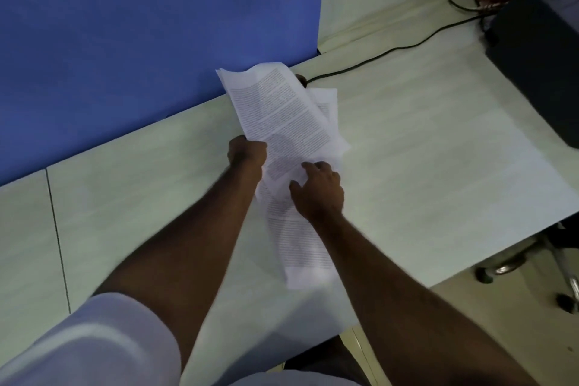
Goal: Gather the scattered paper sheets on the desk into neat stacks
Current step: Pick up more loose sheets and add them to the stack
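While both hands (247,152) (318,189) grip them, printed paper sheets (282,116) curl limply.

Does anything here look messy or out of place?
Yes. The printed sheets between the left hand and right hand are fanned out and curled, edges not lined up, one sheet trailing toward the desk's near edge. A black cable also snakes across the desk.
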